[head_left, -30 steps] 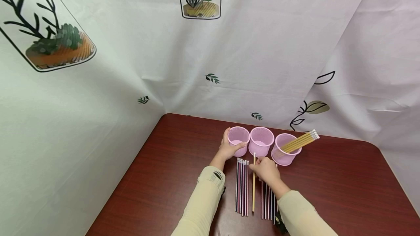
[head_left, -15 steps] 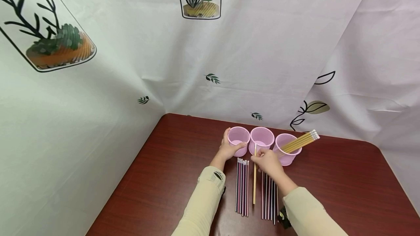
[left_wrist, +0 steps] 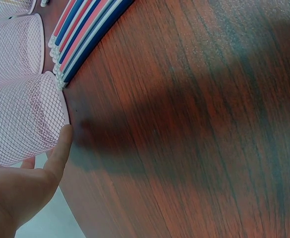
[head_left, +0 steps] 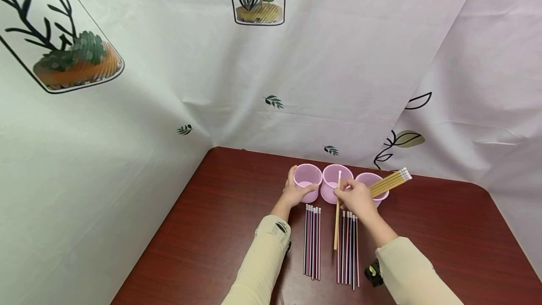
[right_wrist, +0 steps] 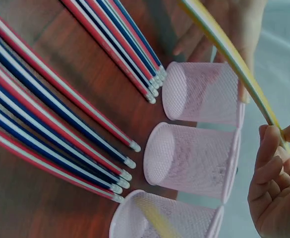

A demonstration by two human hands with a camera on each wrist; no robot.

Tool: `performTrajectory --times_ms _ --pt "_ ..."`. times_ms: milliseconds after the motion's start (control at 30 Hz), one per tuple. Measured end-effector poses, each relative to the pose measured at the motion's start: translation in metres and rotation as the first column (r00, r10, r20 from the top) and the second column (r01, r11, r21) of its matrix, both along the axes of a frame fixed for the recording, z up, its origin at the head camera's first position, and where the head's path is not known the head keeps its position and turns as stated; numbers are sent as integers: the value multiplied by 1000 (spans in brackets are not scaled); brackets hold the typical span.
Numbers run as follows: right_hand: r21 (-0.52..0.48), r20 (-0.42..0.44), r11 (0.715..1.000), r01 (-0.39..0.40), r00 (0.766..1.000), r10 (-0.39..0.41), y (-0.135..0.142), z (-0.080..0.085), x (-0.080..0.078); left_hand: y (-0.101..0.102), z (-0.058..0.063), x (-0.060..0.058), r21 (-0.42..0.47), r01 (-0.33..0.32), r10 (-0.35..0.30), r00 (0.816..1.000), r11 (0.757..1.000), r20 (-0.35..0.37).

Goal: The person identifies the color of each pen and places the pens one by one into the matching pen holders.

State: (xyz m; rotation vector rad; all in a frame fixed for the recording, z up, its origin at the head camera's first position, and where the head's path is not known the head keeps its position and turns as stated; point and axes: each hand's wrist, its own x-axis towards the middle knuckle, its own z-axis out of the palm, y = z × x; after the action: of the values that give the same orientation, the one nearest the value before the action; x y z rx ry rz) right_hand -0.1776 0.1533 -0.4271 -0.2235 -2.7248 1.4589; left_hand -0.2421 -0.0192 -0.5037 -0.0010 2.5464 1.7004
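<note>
Three pink mesh cups stand in a row at the back of the table. My left hand (head_left: 295, 192) holds the left cup (head_left: 312, 196), fingers on its far left side and thumb across the near rim. Between thumb and fingers my right hand (head_left: 357, 200) pinches a yellow pencil (head_left: 337, 229), white eraser end up and tilted. Its eraser end overlaps the middle cup (head_left: 327, 194) in the head view. The right cup (head_left: 367, 179), partly hidden by my right hand, holds several yellow pencils (head_left: 389, 182) leaning right. In the right wrist view, the held pencil (right_wrist: 234, 59) arches above the cups.
Two bundles of striped pencils lie before the cups, the left bundle (head_left: 312, 244) and the right bundle (head_left: 348, 253), eraser ends towards the cups. Dark red wood shows on the table (head_left: 182, 229). A patterned white cloth (head_left: 338, 60) hangs behind.
My right hand has lifted the yellow pencil from between the two bundles, up and to the right, over the middle cup's front. The left hand stays at the left cup.
</note>
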Motion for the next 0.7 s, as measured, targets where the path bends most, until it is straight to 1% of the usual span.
performTrajectory --times_ms 100,133,167,233,267,333,367,400,467,500,567,700 --pt "45 -25 999 -6 1000 7 3 5 0 0 0 0 -3 -2 2 1000 1000 -3" --pt "54 -31 999 -4 1000 6 4 6 -1 1 -9 -5 -9 -8 8 1000 1000 -19" --pt "64 -37 998 -2 999 4 5 7 -2 1 -10 -5 -6 -8 8 1000 1000 -21" --pt "61 -49 998 2 999 1 7 10 -3 0 -17 -10 -1 -10 10 999 1000 -45" --pt "54 -53 999 5 999 -2 8 11 -4 1 -29 -15 -10 -9 8 997 1000 -76" --pt "23 -58 1000 15 998 -14 11 13 -5 0 -36 -20 -4 -8 7 996 1000 -89" --pt "0 -61 1000 19 998 -19 13 14 -6 0 -32 -18 7 -2 3 997 1000 -81" --pt "-25 -63 999 24 998 -26 14 15 -6 -1 -34 -18 11 -1 2 996 1000 -86" --pt "-61 -64 997 36 997 -40 16 17 -7 -1 -31 -17 17 1 0 997 1000 -74" --pt "-79 -68 996 42 997 -47 17 18 -7 -2 -26 -15 17 2 -1 997 1000 -71" --pt "-104 -78 993 47 995 -55 19 20 -8 -2 -21 -12 14 3 -2 997 1000 -72" --pt "-110 -102 993 53 993 -64 23 25 -8 -1 -11 -6 6 2 -2 998 1000 -69"
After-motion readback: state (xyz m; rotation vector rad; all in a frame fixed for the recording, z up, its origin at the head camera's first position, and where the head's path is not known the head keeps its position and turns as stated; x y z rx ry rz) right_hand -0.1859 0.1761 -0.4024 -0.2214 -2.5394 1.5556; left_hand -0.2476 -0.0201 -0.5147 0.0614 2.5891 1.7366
